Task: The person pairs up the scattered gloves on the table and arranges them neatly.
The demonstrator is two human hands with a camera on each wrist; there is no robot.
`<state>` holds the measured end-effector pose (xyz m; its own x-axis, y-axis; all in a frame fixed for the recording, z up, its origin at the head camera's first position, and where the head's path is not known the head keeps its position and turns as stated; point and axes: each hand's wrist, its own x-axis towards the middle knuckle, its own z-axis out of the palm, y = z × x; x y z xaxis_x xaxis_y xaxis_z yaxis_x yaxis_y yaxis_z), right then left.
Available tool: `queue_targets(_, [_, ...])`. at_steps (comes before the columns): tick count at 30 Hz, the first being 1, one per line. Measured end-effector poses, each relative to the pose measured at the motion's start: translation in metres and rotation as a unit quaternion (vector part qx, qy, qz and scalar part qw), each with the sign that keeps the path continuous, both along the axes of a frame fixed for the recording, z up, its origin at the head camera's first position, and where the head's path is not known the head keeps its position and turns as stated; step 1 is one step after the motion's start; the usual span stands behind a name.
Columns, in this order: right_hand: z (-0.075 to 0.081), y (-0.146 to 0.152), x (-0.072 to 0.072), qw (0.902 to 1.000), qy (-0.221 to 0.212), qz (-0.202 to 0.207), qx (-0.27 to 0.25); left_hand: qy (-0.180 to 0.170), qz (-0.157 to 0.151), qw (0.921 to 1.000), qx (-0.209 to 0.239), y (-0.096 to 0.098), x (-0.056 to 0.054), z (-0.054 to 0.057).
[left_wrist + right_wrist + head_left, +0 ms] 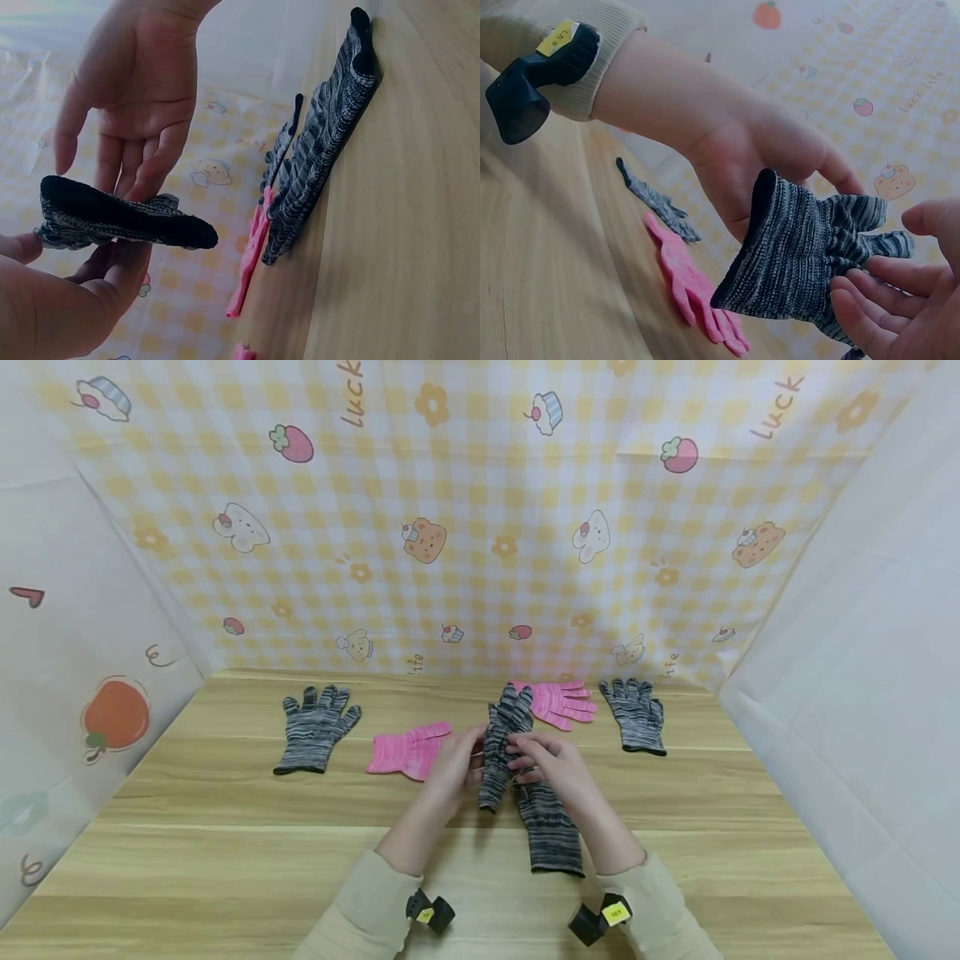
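A grey-black knitted glove (495, 772) is held up off the table between my two hands, its fingers pointing away from me. My left hand (452, 768) holds it at the left side, with the thumb at one edge and the fingers underneath. In the left wrist view the dark cuff opening of this glove (127, 217) faces the camera. My right hand (558, 767) touches the glove near its finger part with loosely bent fingers, the thumb standing apart from it in the right wrist view. Just below the right hand, another grey-black glove (552, 835) lies on the table.
A pink glove (405, 753) lies left of my left hand; a second pink glove (564, 703) is behind the held one. Grey-black gloves lie at the back left (311, 737) and back right (639, 718) of the wooden table (225, 860). A patterned curtain (480, 477) stands behind.
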<state>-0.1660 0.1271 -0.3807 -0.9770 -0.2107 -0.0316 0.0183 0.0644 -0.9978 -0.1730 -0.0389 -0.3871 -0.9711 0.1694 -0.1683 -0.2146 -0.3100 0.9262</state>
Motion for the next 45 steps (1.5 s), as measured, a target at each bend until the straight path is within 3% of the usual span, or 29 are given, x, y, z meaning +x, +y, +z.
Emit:
queue_targets(3, [0.000, 0.001, 0.001, 1.0000, -0.003, 0.003, 0.008, -0.002, 0.003, 1.0000, 0.002, 0.000, 0.000, -0.001])
queue_targets(10, [-0.002, 0.010, 0.003, 0.9998, -0.003, 0.000, 0.017, -0.007, 0.003, 0.9984, -0.056, 0.002, 0.003, -0.005])
queue_targets(24, [-0.011, 0.026, 0.004, 0.9986, -0.005, -0.053, 0.003, -0.011, 0.004, 0.9993, -0.037, 0.007, 0.005, -0.011])
queue_targets(33, [-0.018, 0.035, 0.003, 0.9961, -0.012, -0.085, 0.020, -0.005, -0.027, 0.9996, 0.006, 0.010, 0.008, -0.007])
queue_targets(39, [-0.022, 0.040, 0.003, 0.9966, -0.062, -0.048, -0.024, -0.006, -0.051, 0.9985, 0.022, 0.012, 0.011, -0.003])
queue_targets(45, [-0.024, 0.048, 0.004, 0.9912, -0.100, 0.035, -0.080, -0.009, -0.062, 0.9976, 0.028, 0.013, 0.013, -0.001])
